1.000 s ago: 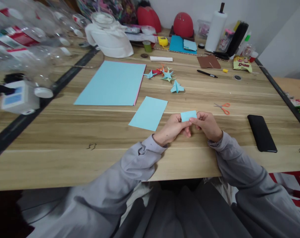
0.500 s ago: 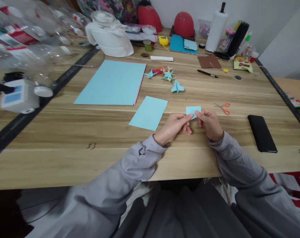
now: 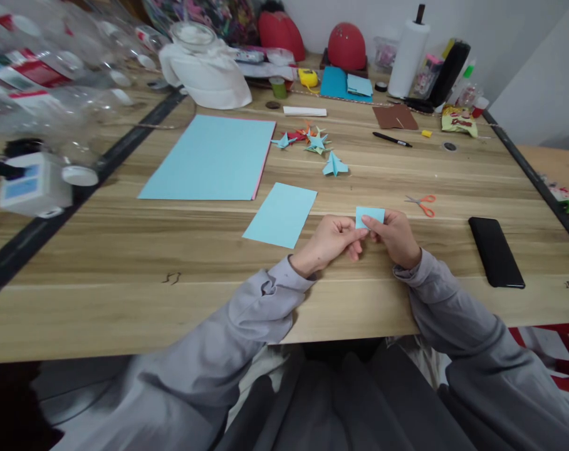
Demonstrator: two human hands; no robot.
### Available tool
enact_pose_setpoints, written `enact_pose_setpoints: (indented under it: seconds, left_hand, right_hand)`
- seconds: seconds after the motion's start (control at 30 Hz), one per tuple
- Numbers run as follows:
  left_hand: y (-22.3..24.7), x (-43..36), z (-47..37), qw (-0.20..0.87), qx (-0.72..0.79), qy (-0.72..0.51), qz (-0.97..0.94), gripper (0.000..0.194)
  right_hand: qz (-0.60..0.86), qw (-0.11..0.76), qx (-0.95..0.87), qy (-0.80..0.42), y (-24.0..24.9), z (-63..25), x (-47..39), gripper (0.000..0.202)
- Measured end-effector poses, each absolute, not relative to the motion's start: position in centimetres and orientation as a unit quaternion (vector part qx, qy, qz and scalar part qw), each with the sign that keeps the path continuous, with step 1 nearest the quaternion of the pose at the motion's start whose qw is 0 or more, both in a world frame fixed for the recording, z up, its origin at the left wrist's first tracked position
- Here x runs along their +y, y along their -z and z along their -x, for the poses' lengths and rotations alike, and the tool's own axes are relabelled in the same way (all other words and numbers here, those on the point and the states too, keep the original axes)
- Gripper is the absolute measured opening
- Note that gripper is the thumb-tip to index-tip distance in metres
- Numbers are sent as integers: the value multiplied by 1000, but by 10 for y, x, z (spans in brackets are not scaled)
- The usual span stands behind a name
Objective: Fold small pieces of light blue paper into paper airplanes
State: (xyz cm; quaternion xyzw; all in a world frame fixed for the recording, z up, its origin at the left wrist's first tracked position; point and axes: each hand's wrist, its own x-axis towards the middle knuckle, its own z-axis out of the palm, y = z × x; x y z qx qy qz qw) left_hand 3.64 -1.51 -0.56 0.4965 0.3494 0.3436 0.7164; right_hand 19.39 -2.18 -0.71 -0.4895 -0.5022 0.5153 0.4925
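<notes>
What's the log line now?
right hand: pinching small light-blue rectangular paper; left hand: at paper's lower edge; orange-handled grey-bladed scissors: unheld

From my remote station I read the tabletop as smooth, wood-grained, with a low sheen. The small blue piece, the loose sheet and the large sheet are matt paper. I note scissors combining metal and orange plastic. The phone is smooth, faintly glossy. The sleeves are matt cloth; the bottles, clear glossy plastic.
</notes>
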Motion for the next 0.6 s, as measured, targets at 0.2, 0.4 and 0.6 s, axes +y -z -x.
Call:
enact_pose_setpoints:
  seconds: [0.2, 0.4, 0.6]
  left_hand:
    - [4, -13, -37, 682, 391, -388, -481, 42]
    - [0, -9, -37, 646, 419, -450, -452, 39]
    - [1, -5, -34, 612, 424, -495, -448, 36]
  right_hand:
    - [499, 502, -462, -534, 6, -194, -20, 56]
    - [502, 498, -445, -550, 6, -194, -20, 52]
    - [479, 447, -491, -574, 6, -193, -22, 46]
